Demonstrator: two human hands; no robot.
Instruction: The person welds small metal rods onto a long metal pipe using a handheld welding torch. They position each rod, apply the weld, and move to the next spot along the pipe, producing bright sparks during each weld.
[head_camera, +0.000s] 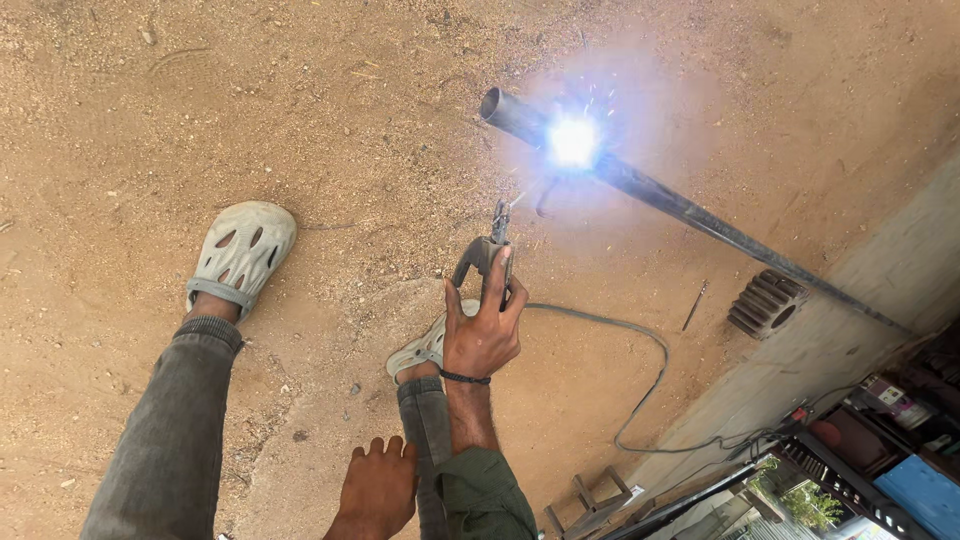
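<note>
My right hand (485, 335) is shut on a welding electrode holder (488, 255), and its thin rod reaches up to a long dark metal pipe (690, 212) lying on the sandy ground. A bright blue-white arc (572, 141) glares where the rod meets the pipe, near the pipe's open end. My left hand (378, 490) rests flat on my right leg with its fingers spread and holds nothing. My feet wear pale perforated clogs, the left clog (240, 255) apart on the dirt, the right clog (428, 347) just behind the holder hand.
A grey cable (640, 385) loops from the holder toward the lower right. A dark toothed gear (765, 303) and a small metal pin (695, 305) lie beside a concrete ledge (850, 330). A small metal frame (590, 500) and workshop clutter sit at the bottom right.
</note>
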